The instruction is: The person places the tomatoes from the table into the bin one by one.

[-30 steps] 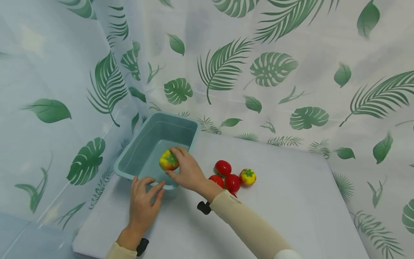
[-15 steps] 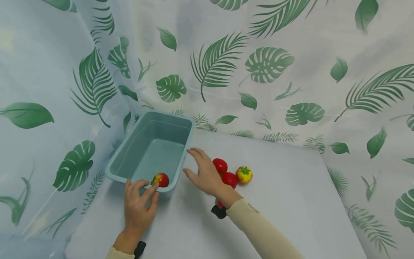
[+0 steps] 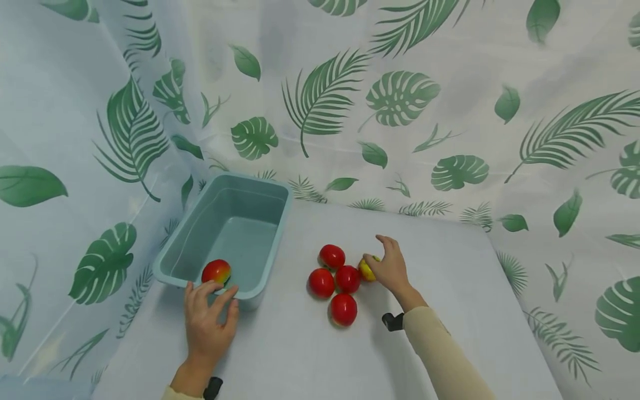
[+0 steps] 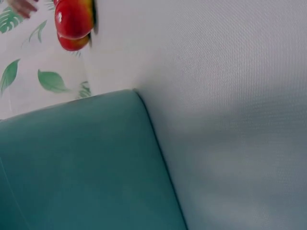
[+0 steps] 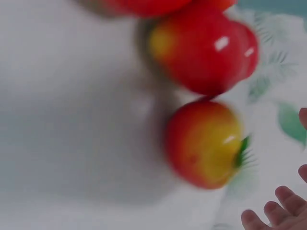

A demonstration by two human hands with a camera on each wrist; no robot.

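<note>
Noted right hand (image 3: 392, 270) wide, fingers parted, with thumb overlapping yellow-red fruit (image 3: 366, 271) in head view; fingertips apart from it in right wrist view. Counted four red fruits (image 3: 348, 279) bunched left of right hand on white bench (image 3: 295, 355). Recorded left hand (image 3: 206, 322) loosely spread at near rim of blue-green basin (image 3: 250, 204); cannot confirm contact. Located red-yellow fruit (image 3: 216, 271) inside basin, just beyond left fingertips.

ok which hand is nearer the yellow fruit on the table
Right. The right hand is beside the yellow fruit; the left hand is well left of it, at the near rim of the basin.
</note>
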